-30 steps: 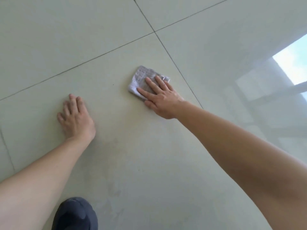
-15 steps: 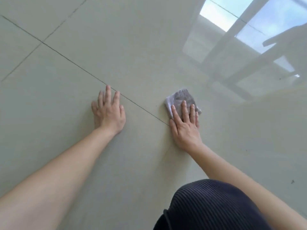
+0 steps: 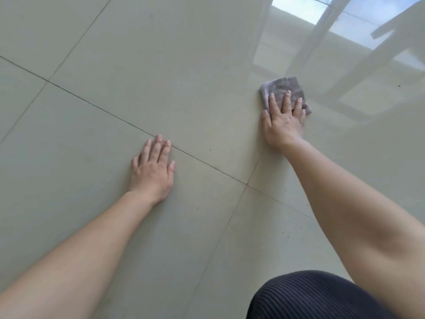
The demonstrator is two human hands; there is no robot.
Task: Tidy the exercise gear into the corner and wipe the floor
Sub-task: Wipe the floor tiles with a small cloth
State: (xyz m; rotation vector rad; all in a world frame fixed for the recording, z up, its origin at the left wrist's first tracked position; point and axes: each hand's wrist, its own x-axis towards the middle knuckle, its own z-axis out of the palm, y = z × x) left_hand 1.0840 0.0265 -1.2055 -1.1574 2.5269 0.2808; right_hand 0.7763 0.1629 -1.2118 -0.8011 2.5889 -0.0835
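right hand point(image 3: 283, 122) flat, fingers spread on cloth point(image 3: 284, 88) (part hidden, seemingly folded); left hand point(image 3: 153, 170) flat.

- right hand point(image 3: 281, 125) is covering the near part of the grey cloth point(image 3: 284, 88); the cloth's full shape is staying unclear
- right hand's far edge is blurring
- both forearms are running off the bottom and side edges
- dark ribbed garment point(image 3: 317, 298) is getting cut off by the bottom edge
- floor point(image 3: 161, 65) specks are showing too small to identify
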